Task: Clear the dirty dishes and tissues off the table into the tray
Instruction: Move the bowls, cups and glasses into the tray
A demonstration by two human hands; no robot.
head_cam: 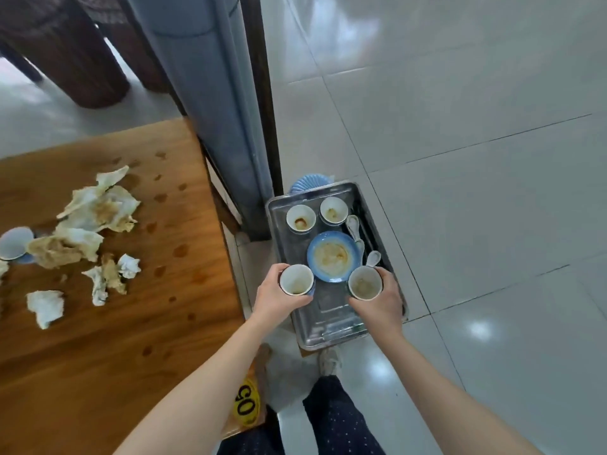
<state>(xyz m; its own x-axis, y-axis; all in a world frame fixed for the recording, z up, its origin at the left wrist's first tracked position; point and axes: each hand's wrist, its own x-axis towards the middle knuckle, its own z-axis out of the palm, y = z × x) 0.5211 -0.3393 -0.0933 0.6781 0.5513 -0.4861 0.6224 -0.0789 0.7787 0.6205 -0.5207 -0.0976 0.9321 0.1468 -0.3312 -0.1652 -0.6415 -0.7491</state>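
The left hand [276, 295] grips a stained cup [296, 280] and the right hand [382, 302] grips a second cup [364, 284], both over the near half of the metal tray [328, 326]. Whether either cup touches the tray cannot be told. Toward the tray's far edge sit two more cups [300, 218], a blue plate [333, 256] and overlapping spoons [353, 224]. On the surface [131, 323], crumpled tissues [95, 208] lie toward the far edge, half hiding another cup [14, 243] that is cut off by the frame.

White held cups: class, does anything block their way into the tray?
Nothing visible. Left white ceramic cup and right white ceramic cup hang over the bare near end of the metal tray; the blue plate lies beyond.
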